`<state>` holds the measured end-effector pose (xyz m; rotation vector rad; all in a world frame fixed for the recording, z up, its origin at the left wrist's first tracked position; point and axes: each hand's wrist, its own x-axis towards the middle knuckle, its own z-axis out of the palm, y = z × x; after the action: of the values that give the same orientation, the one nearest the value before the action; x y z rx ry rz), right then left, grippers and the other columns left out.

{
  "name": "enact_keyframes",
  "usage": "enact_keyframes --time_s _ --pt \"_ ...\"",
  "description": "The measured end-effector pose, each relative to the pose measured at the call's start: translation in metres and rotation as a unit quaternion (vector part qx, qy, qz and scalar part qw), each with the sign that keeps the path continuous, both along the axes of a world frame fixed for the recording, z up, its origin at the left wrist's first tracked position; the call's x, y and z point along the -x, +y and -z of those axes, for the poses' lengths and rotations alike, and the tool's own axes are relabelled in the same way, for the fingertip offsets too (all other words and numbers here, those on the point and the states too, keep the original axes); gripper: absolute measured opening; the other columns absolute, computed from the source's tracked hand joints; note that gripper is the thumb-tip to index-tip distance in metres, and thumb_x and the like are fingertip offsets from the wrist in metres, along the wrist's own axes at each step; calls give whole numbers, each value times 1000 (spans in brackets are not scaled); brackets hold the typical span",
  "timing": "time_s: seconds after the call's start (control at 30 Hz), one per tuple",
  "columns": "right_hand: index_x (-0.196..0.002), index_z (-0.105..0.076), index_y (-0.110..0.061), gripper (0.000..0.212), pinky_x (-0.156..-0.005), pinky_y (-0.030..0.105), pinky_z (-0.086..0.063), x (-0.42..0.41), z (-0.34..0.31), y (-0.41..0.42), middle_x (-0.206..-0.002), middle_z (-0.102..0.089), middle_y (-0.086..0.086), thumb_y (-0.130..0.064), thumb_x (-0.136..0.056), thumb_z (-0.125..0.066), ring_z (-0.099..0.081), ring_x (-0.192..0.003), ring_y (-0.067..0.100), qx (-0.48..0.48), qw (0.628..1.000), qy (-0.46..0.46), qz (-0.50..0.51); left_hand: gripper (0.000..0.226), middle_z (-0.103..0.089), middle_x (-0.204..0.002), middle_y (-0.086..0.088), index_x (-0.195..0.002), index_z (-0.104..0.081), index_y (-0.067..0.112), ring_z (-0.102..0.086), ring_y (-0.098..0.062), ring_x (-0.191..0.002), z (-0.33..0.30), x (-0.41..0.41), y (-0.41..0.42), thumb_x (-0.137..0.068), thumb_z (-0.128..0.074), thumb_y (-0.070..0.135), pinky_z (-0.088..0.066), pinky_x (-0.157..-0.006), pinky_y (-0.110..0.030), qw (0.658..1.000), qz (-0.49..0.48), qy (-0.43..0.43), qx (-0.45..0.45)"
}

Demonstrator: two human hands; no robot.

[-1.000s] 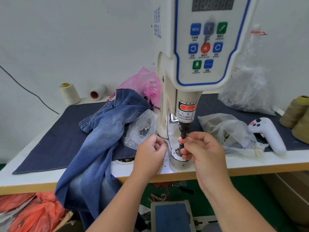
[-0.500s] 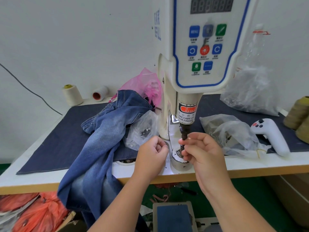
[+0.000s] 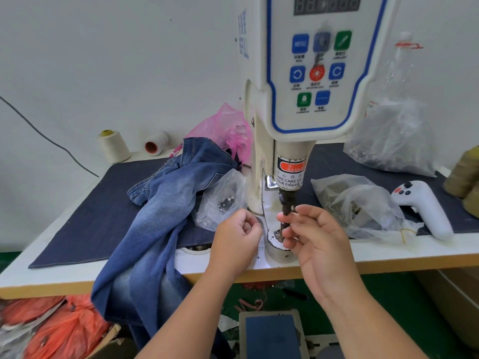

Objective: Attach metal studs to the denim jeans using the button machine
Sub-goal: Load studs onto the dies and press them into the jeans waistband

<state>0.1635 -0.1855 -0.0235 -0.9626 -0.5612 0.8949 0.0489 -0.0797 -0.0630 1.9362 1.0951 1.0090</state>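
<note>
White wall backed the surface [image 3: 64, 270], where the denim jeans [image 3: 160, 216] lay heaped at the left, draped over the front edge and well apart from the button machine's [image 3: 311, 99] punch [image 3: 287, 203]. No cloth sat under it, so judging by that, stud setting had not begun on this spot. Left hand [image 3: 237, 242] was curled closed; whether it held a stud I could not tell. Right hand [image 3: 315, 239] fingers [image 3: 290, 233] pinched at the punch, apparently loading or adjusting it.
</note>
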Motion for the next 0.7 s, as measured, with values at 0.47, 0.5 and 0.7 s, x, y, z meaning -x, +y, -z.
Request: enact_keyframes --time_s 0.47,0.5,0.7 --pt "-101 -64 -14 30 -56 26 -52 3 1 -2 -92 -74 12 11 -89 -52 -62 -64 15 5 1000 -21 5 17 -45 -50 13 -73 -57 24 -39 -4 -49 -1 0 -1 -87 -59 15 -38 -51 -15 1000 -1 -2 0" --pt "-101 -64 -13 29 -56 26 -52 3 0 -2 -92 -74 12 11 -90 -52 -62 -64 15 5 1000 -18 6 17 -45 -50 12 -73 -57 24 -39 -3 -49 -1 0 -1 -87 -59 15 -38 -50 -15 1000 -2 -2 -1" --pt "-96 -65 -12 23 -56 27 -53 2 -4 -3 -93 -74 15 7 -90 -55 -62 -64 16 2 1000 24 6 16 -45 -50 12 -73 -57 22 -38 -4 -49 0 0 -1 -87 -59 15 -37 -49 -14 1000 0 -4 1"
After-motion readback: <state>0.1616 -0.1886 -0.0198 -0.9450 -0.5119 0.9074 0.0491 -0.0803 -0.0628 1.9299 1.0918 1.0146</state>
